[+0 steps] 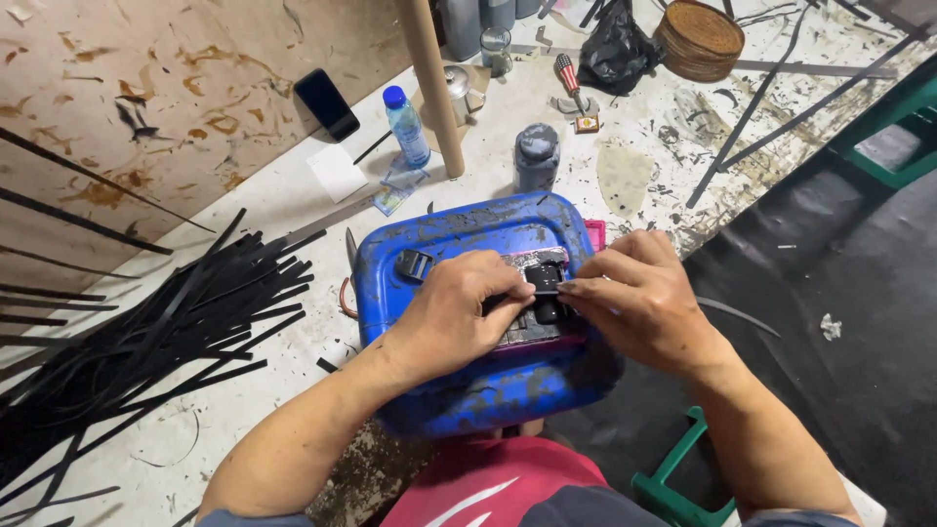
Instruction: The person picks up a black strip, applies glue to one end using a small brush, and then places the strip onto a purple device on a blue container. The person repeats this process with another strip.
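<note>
Both hands are working on top of a battered blue plastic jerrycan (459, 244) lying on its side on the floor before the person. The left hand (454, 317) and the right hand (634, 298) are each pinching, fingers closed, a small black strap piece (543, 284) between them. A pile of black strips (146, 332) is lying to the left.

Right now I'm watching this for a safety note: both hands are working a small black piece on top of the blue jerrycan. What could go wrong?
The small black piece is pinched between left hand and right hand fingertips, so it could slip. The blue jerrycan lies on its side and might rock. A blade-like tool pokes out beside the can, near the left hand.
</note>
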